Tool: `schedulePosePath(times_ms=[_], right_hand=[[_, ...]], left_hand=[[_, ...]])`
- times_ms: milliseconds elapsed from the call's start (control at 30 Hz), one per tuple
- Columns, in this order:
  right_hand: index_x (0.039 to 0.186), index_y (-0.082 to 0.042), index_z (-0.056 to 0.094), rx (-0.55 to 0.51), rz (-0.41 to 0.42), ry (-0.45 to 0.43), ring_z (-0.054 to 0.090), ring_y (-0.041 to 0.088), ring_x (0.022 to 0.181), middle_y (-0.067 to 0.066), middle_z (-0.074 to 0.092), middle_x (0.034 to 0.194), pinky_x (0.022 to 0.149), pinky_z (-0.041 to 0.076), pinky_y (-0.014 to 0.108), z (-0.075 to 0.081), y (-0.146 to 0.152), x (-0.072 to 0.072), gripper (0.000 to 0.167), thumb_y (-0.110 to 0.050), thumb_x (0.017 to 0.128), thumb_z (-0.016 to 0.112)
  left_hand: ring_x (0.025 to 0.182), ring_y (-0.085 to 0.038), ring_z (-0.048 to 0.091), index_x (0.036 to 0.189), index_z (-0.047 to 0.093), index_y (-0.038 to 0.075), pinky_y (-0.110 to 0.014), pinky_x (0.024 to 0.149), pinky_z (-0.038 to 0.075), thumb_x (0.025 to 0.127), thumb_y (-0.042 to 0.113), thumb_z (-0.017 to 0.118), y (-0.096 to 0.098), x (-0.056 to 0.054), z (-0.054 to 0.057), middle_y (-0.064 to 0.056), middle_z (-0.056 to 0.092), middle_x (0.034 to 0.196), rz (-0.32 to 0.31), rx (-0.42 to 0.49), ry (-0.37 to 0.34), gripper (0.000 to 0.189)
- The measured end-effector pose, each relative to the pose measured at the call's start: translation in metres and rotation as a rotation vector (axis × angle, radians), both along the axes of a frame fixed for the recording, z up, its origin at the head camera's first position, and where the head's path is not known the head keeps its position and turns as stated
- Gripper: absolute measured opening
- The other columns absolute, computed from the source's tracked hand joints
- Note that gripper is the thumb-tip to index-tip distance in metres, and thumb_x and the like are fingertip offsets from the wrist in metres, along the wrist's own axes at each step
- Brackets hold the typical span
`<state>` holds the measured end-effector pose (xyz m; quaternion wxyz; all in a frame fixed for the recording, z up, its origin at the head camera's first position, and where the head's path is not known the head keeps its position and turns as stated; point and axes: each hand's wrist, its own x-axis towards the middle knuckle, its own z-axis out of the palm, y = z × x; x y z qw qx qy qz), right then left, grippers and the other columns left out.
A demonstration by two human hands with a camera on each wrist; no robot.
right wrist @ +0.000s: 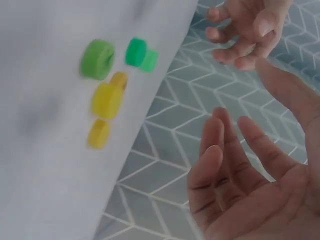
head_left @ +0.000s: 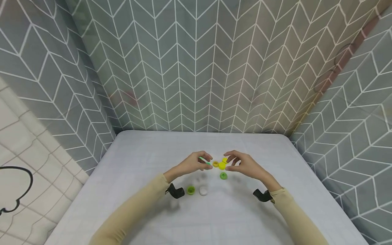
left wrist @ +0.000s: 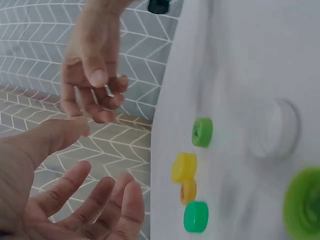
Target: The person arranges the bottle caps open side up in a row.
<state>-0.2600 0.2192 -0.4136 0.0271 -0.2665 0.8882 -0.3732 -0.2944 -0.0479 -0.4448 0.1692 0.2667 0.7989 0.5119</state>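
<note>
My left hand and my right hand face each other over the table, fingers loosely bent and nothing between them. Between them in the head view lie round plastic caps: a yellow cap, a second yellow cap and an orange-yellow cap. A teal-green cap is partly hidden behind my left fingers in the head view; a paler green cap touches it in the right wrist view. Nearer me lies a green cap. Both wrist views show the hands raised clear of the caps.
A lime-green cap and a white cap lie closer to me, by the left wrist's black strap. The white-covered table ends at grey patterned curtains behind and to the sides.
</note>
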Motion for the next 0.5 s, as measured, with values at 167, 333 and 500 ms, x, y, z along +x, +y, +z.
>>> schedulePosePath(times_ms=[167,333,500], right_hand=[[0.130,-0.013,0.055,-0.040,-0.015,-0.057,0.062,0.022,0.093,0.014,0.065,0.110,0.077,0.052,0.027,-0.007,0.014,-0.012,0.052,-0.024,0.084,0.076],[0.131,-0.013,0.055,-0.066,-0.054,-0.110,0.061,0.024,0.095,0.015,0.065,0.111,0.076,0.051,0.027,-0.013,0.025,-0.018,0.052,-0.026,0.084,0.075],[0.130,-0.010,0.056,-0.076,-0.059,-0.160,0.061,0.025,0.090,0.018,0.065,0.111,0.068,0.051,0.030,-0.019,0.031,-0.019,0.052,-0.024,0.084,0.075]], left_hand=[[0.103,-0.029,0.064,0.125,0.059,0.010,-0.033,0.078,0.056,0.086,0.028,0.074,0.009,-0.009,-0.003,-0.015,0.057,0.124,0.010,0.061,-0.141,0.046],[0.100,-0.026,0.064,0.128,0.056,0.004,-0.034,0.079,0.056,0.083,0.024,0.076,0.018,-0.016,-0.008,-0.014,0.058,0.122,0.028,0.089,-0.232,0.053],[0.090,-0.019,0.066,0.128,0.055,-0.001,-0.034,0.078,0.057,0.082,0.017,0.077,0.029,-0.020,-0.015,-0.016,0.058,0.121,0.028,0.083,-0.258,0.053]])
